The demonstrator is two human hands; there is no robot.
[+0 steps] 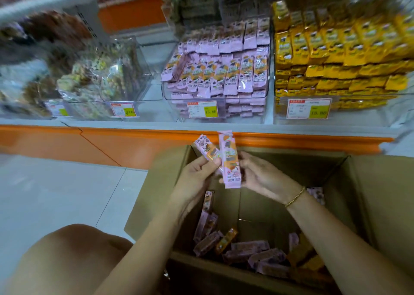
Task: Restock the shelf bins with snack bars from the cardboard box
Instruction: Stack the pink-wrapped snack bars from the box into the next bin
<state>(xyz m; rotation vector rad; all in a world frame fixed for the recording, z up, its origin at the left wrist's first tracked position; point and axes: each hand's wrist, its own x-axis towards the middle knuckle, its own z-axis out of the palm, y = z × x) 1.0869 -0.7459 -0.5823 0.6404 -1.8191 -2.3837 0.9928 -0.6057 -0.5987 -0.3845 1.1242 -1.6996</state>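
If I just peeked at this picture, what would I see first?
Right in the middle, the left hand and the right hand hold two pink snack bars above the open cardboard box, which has more bars lying at its bottom. Behind them on the shelf, a clear bin full of matching pink bars sits beside a bright stack of yellow packs.

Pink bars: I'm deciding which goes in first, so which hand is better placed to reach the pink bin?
Probably right. The right hand grips an upright pink bar, oriented like those standing in the pink bin straight ahead; the left hand holds a tilted bar.
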